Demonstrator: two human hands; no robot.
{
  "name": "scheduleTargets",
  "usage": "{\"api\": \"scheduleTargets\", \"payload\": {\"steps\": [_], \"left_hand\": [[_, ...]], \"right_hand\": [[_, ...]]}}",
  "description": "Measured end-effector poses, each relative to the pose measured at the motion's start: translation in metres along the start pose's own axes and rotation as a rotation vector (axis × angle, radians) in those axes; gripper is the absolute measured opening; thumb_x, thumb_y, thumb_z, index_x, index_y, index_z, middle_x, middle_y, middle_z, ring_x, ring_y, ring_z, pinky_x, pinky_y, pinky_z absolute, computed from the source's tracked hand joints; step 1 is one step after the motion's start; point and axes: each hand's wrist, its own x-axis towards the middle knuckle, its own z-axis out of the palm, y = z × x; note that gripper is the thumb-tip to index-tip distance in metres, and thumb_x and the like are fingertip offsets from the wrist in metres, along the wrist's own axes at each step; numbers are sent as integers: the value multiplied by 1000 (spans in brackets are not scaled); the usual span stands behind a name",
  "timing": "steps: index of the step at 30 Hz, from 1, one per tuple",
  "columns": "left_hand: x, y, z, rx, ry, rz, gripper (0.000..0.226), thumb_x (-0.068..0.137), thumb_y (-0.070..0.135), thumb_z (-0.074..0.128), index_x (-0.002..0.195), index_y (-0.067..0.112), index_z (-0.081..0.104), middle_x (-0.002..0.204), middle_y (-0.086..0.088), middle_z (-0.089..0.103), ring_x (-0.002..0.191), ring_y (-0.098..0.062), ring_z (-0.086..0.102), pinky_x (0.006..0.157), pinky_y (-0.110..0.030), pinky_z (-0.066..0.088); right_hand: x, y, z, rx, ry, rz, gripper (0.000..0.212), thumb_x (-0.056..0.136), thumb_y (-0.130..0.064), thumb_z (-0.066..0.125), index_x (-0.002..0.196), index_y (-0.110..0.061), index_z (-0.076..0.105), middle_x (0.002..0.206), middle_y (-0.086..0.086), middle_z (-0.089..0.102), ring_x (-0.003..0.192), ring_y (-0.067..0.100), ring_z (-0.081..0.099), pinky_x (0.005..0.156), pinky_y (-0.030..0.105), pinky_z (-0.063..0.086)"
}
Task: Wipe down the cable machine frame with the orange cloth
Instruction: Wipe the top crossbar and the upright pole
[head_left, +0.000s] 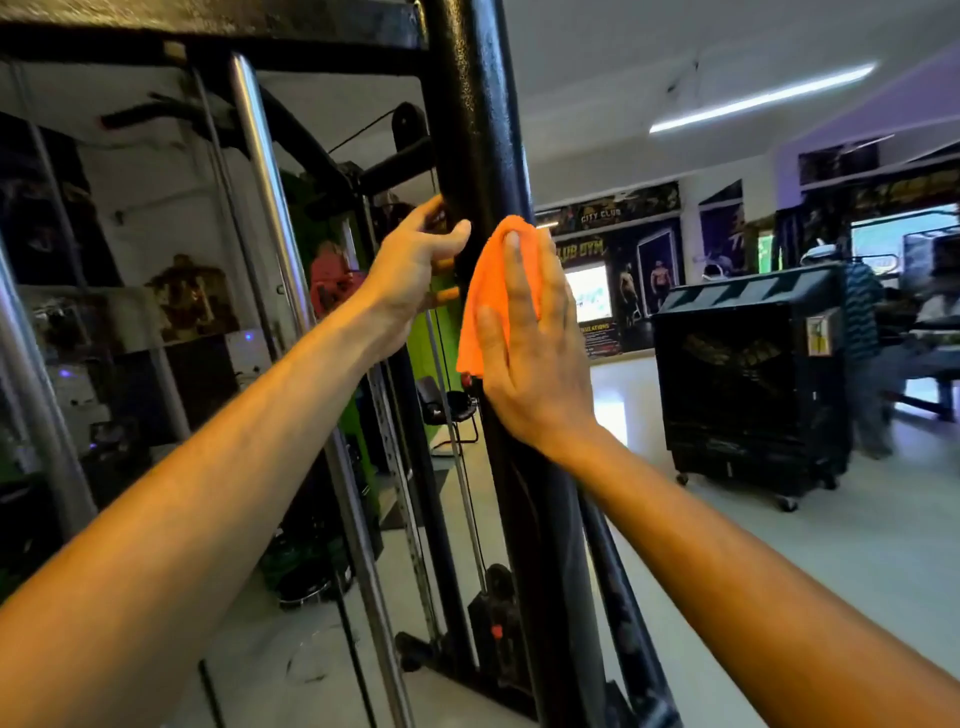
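On the black upright post (470, 130) of the cable machine frame, the right hand (524, 353) presses the orange cloth (488, 291) flat with straight fingers. Just left, the left hand (415, 260) curls around the post's edge, gripping it.

From my remote view, the black upright post (478, 130) runs out of frame at top and bottom. My right hand (530, 353) covers most of the orange cloth (493, 291). The fingertips of my left hand (410, 270) are hidden behind the post. The person (862, 332) beside the black cooler (748, 379) is blurred. Wall poster (631, 280) lettering is only partly legible.
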Motion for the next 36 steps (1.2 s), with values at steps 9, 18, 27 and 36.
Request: {"api": "scheduleTargets", "payload": {"steps": [9,18,27,36], "left_hand": [[-34,-42,4,-73,-12,-42,55,106,23,66,155,43,51,118,19,71,111,-2,70,90,-33,57],[-56,-42,11,-112,-9,-82,62,104,35,71,159,42,44,132,17,67,117,-4,67,94,-35,59],[-81,-73,28,-193,36,-197,64,102,46,70,159,38,45,159,5,54,140,-18,55,97,-35,49],[-81,-86,36,-193,95,-177,62,100,51,71,156,39,48,167,-8,39,153,-35,37,114,-43,46]], "right_hand": [[-104,10,8,-70,-90,70,73,116,-37,47,175,-21,6,182,3,-13,169,25,0,132,58,25],[-57,-2,4,-63,-54,69,74,117,-43,44,175,-23,3,182,5,-12,169,26,0,130,63,26],[-141,19,4,-8,-138,106,74,116,-37,48,175,-17,7,182,6,-10,169,24,-1,130,62,27],[-120,23,9,-8,-85,57,70,117,-35,48,174,-14,13,182,14,-6,169,30,-3,135,57,16]]}}
